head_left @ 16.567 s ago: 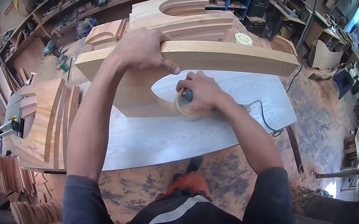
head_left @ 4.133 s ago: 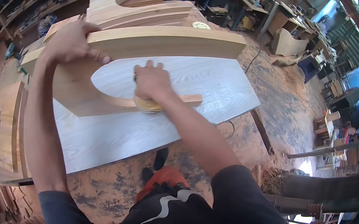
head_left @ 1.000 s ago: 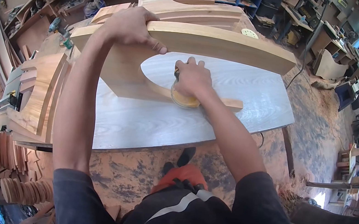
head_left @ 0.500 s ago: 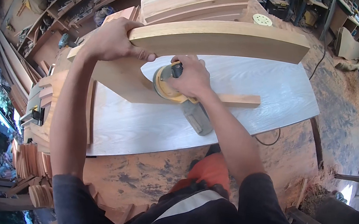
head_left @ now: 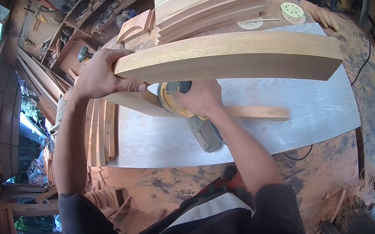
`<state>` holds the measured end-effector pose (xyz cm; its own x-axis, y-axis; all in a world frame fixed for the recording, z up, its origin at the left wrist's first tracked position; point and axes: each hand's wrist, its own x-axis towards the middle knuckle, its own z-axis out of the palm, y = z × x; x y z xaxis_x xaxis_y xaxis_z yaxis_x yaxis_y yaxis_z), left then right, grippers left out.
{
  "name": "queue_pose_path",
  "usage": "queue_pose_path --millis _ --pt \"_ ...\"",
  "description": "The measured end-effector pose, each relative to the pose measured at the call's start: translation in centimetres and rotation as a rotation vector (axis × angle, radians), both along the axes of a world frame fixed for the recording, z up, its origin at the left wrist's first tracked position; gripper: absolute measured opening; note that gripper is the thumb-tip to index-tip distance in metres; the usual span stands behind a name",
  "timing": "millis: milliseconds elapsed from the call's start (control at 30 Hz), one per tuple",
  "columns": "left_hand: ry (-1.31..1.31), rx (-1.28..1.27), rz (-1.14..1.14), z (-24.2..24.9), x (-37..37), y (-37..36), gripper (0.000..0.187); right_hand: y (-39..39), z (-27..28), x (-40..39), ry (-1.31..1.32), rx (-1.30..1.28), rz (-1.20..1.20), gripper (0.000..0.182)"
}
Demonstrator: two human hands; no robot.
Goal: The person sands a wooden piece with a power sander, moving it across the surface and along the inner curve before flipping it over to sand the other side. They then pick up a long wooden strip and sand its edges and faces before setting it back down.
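My left hand (head_left: 109,74) is closed around the left end of a thick curved wooden piece (head_left: 236,51), with the thumb under its lower edge. The piece is raised and tilted above a pale grey-white board (head_left: 159,146). My right hand (head_left: 202,97) grips a yellow and black orbital sander (head_left: 171,97) by its body, its grey dust box (head_left: 205,134) pointing toward me. The sander's pad is against the inner side of the wooden piece's lower part, partly hidden behind my hands. A narrow wooden strip (head_left: 261,112) lies on the board right of my right hand.
Stacked curved wooden parts (head_left: 212,14) lie at the back, beside sanding discs (head_left: 292,9). Wooden slats (head_left: 101,128) lie along the board's left end. Tool shelves (head_left: 92,6) stand at the back left. A black cable (head_left: 364,61) runs down at the right; sawdust covers the floor.
The view has shifted, so the board and stacked parts appear farther right. The curved piece is tilted more, its left end lower, still in my left hand. My right hand stays on the sander.
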<state>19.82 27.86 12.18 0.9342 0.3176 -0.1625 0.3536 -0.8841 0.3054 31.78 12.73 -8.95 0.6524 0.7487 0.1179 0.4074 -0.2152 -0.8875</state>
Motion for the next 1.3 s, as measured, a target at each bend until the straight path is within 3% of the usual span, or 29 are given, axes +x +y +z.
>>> queue_pose_path --millis 133,233,333,400,600,833,933,1000,1133,1200,1300 --pt "0.004 -0.020 0.033 0.1 0.4 0.3 0.075 -0.4 0.5 0.6 0.102 -0.038 0.080 0.068" --pt "0.024 -0.014 0.049 -0.4 0.3 0.9 0.076 -0.3 -1.2 -0.1 0.173 0.084 0.068 0.070" --pt "0.001 -0.067 0.050 -0.3 0.1 0.9 0.075 -0.4 -0.7 -1.0 0.072 0.100 -0.009 0.069" --pt "-0.020 -0.057 0.023 -0.4 -0.1 0.7 0.072 -0.6 0.3 -1.2 -0.076 -0.059 -0.006 0.066" --pt "-0.064 -0.001 -0.001 -0.7 -0.8 0.1 0.067 -0.6 0.5 -0.4 0.143 0.021 0.073 0.060" --pt "-0.056 0.002 -0.006 -0.4 -0.3 0.1 0.066 -2.5 0.5 -2.0 -0.013 -0.144 0.137 0.061" --pt "-0.010 0.001 0.013 -0.2 -0.6 -0.2 0.068 -1.6 -1.1 -1.5 -0.019 0.026 0.103 0.059" --pt "-0.097 -0.007 -0.043 -0.6 -0.7 -0.1 0.059 -1.3 -2.1 -1.0 0.203 0.307 0.153 0.058" --pt "-0.037 -0.044 0.023 -0.4 -0.9 0.0 0.059 -2.1 -1.4 -1.7 0.137 0.184 0.168 0.057" --pt "0.022 -0.040 0.074 0.3 -0.7 -0.7 0.067 -2.3 -0.2 -1.4 0.054 0.020 0.214 0.055" --pt "0.035 -0.010 0.057 0.2 -0.5 -0.5 0.065 -2.6 -0.3 -1.2 0.066 0.109 0.255 0.054"
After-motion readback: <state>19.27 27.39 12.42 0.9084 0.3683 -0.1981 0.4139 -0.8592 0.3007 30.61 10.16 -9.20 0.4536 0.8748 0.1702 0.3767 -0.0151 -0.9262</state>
